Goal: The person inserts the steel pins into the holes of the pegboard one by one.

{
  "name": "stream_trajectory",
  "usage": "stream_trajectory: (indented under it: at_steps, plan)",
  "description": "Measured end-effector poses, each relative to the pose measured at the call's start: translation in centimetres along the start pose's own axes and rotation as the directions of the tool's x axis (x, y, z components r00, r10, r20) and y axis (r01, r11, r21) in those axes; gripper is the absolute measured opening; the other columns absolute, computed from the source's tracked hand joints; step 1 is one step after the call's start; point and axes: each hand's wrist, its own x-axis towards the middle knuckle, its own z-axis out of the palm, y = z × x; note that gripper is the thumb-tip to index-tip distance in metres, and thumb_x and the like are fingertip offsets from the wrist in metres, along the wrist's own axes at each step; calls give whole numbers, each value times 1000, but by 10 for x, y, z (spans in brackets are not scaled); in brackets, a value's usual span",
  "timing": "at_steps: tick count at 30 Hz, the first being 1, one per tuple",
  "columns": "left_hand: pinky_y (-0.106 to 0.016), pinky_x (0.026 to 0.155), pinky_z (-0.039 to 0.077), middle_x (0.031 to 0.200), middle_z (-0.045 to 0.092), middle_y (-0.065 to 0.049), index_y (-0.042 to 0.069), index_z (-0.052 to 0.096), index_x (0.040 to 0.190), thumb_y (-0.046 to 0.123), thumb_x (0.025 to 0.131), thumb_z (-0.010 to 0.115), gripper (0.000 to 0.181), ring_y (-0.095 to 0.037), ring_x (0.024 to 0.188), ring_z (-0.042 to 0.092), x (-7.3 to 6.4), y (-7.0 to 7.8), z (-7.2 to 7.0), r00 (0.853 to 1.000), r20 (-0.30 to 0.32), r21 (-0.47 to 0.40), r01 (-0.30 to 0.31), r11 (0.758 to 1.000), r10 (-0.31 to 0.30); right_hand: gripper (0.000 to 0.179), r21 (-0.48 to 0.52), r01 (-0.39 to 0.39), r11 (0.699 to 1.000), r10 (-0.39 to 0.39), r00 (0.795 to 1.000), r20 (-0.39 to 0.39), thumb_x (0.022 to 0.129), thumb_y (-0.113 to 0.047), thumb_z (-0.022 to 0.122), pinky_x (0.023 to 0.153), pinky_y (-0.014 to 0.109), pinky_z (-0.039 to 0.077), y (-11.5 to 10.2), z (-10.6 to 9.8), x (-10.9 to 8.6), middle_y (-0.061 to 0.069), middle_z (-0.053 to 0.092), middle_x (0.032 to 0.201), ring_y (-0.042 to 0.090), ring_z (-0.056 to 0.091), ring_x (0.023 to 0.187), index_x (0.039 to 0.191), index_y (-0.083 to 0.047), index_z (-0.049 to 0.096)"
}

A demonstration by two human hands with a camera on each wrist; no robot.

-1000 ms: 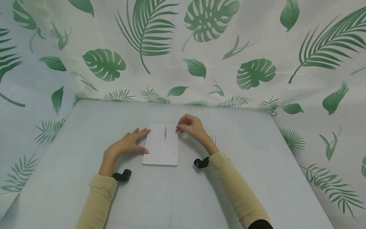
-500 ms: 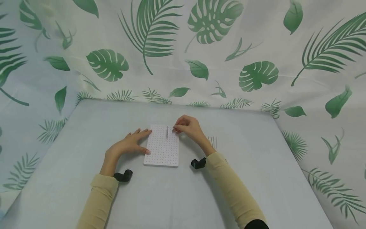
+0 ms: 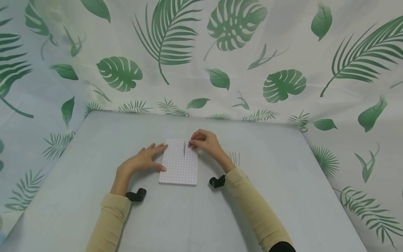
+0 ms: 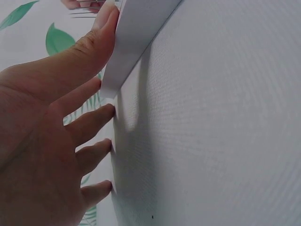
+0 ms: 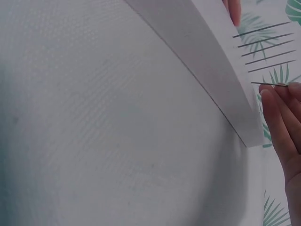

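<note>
A white pegboard (image 3: 177,173) with rows of small holes lies on the table. Several thin metal pins (image 5: 268,45) stand upright in a line in it, towards its far end. My left hand (image 3: 140,161) is spread at the board's left side, its thumb (image 4: 106,28) and forefinger resting on the edge, the other fingertips down on the tablecloth. My right hand (image 3: 208,143) is over the far right part of the board. Between thumb and fingertips it pinches another thin metal pin (image 5: 261,83), whose lower end points at the board close beside the standing row.
Several more thin pins (image 3: 234,158) stand in a group to the right of the board, partly behind my right wrist. A white cloth (image 3: 157,217) covers the table. A leaf-printed curtain (image 3: 185,82) closes off the back and sides.
My right hand has moved left from the board's right edge to over the board, bringing the pinched pin near the standing row. The left hand keeps its place on the board.
</note>
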Motion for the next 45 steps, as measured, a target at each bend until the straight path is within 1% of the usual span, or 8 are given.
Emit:
stream_trajectory:
  at_steps: [6,13,21,24,27,34,40,45]
  plan:
    - [-69,125,1,170,22,-19,11,31,162,39,87,81,95,-48,157,8,0,1,-1,1000,3,7,-6,1000,6,12,-38,10,999,-9,1000,11,91,-4,76,73,36,65,-3,3,-1,16,78,95,27,77,83,101,-2,71]
    - [-69,125,1,169,22,-19,11,32,162,40,86,81,95,-49,157,8,0,3,-1,1000,2,1,-19,1000,19,9,-129,-9,992,12,1000,15,90,-6,77,71,29,63,-3,5,-4,10,78,94,18,75,81,99,-5,74]
    - [-67,126,-1,170,20,-17,13,30,163,38,86,81,96,-47,158,6,-2,0,3,1000,10,-2,-10,1000,10,7,-174,-20,985,22,1000,10,90,-8,77,69,26,60,0,7,-7,8,77,91,16,72,79,96,-6,75]
    - [-68,125,0,170,21,-18,12,31,162,39,86,81,95,-48,157,6,-2,0,3,1000,3,-2,-23,1000,23,8,-194,0,981,4,1000,19,90,-9,78,72,26,60,0,5,-7,7,77,93,16,72,82,98,-7,75]
    - [-67,126,-2,171,19,-17,12,30,163,38,86,80,95,-47,158,5,-2,0,2,1000,1,-7,-24,1000,24,11,-210,16,978,-10,1000,27,89,-9,78,76,27,60,1,1,-7,7,77,95,16,72,86,100,-7,76]
    - [-67,126,0,170,21,-18,11,31,162,37,86,81,95,-48,157,7,0,0,4,1000,3,-6,-8,1000,8,16,-221,21,975,-15,1000,28,91,-10,77,86,31,59,2,-7,-13,7,78,99,19,73,94,106,-6,76]
    - [-68,125,1,170,22,-19,10,31,162,39,86,81,95,-49,157,7,-1,1,3,1000,-2,-8,-14,1000,14,15,-257,-2,967,3,1000,4,92,-15,76,84,33,58,2,-18,-19,6,78,100,21,73,96,106,-9,76]
    - [-67,126,-1,170,21,-19,11,31,162,41,86,81,96,-49,157,7,-4,0,2,1000,-12,-3,-28,1000,28,15,-291,-1,957,3,1000,6,94,-15,75,80,31,58,0,-29,-25,7,78,100,20,72,91,107,-8,76]
